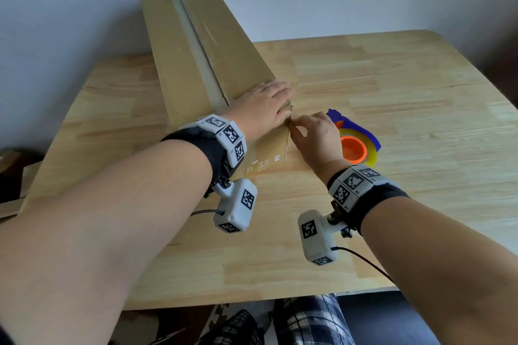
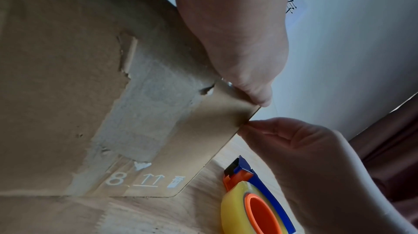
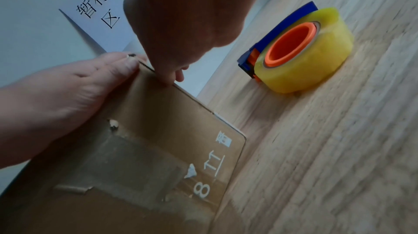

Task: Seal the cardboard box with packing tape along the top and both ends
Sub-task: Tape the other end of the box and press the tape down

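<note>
Both forearms reached over the table [image 1: 392, 87]. Left hand [image 1: 266, 105] lay flat, fingers [image 1: 280, 89] straight, on the cardboard box [image 1: 196, 50]. Right hand [image 1: 314, 134] pinched the box's end-flap edge just beside them; the tape dispenser [image 1: 356, 145] sat just beyond the right fingers [image 3: 167, 75].

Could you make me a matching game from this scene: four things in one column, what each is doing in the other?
1. left hand
2. right hand
3. tape dispenser
4. cardboard box

A. lies untouched on the table
B. pinches the end flap's edge
C. rests flat on the box top
D. long, lying across the table

Pairs: 1-C, 2-B, 3-A, 4-D
</note>
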